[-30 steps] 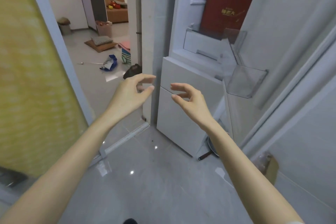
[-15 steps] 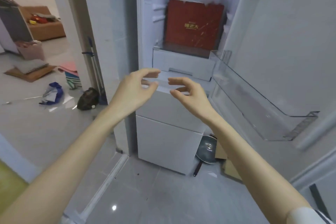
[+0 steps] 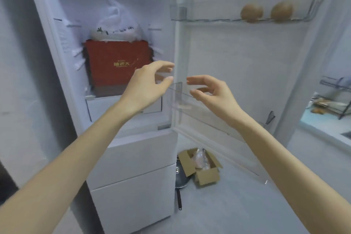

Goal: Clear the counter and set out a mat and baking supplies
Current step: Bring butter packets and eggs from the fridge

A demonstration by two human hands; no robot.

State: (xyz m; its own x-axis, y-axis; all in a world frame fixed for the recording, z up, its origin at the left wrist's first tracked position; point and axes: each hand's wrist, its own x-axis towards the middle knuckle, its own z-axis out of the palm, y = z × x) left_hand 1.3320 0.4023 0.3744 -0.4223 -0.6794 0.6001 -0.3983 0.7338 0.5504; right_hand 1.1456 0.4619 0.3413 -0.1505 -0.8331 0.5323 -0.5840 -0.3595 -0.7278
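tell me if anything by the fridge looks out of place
Yes: a frying pan sits on the floor, between the fridge and an open cardboard box, handle pointing toward the camera. Cookware on the floor looks misplaced. Nothing appears spilled or broken.

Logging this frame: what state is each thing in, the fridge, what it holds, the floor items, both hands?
Fridge door, open.
Eggs, two, resting in the upper door shelf.
Red box, standing upright inside.
Lower drawers, closed.
Cardboard box, on the floor, flaps open.
Left hand, grip open, holding nothing.
Right hand, grip open, holding nothing.
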